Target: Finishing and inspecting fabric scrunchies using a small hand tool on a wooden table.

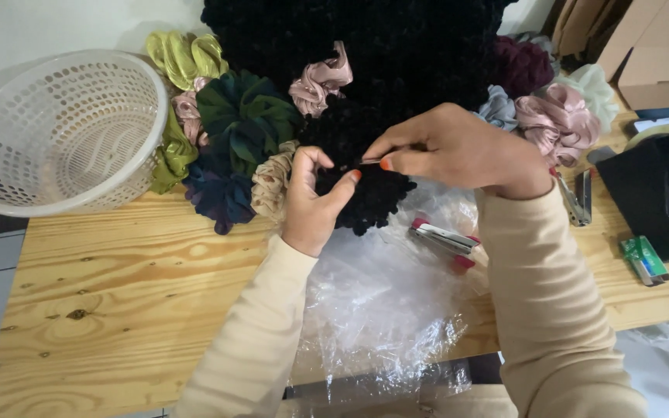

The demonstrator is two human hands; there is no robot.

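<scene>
Pinching a black scrunchie (365, 182) at frame centre: left hand (313, 203) clamping its edge to steady it, right hand (451, 147) closing on a thin metal tool (368, 162), above clear plastic bags (385, 298) covering the wooden surface (118, 302).

Can't really make out the thin tool (368, 161) pinched in the right hand (458, 151); most of it sits under the fingers, too small to tell what it is. The left hand (313, 203) covers part of the black scrunchie (373, 197). The black pile (365, 46) runs off the top edge. The tape dispenser (660, 190) is cut by the right edge, the plastic bags (385, 310) by the bottom edge and the sleeves.
</scene>
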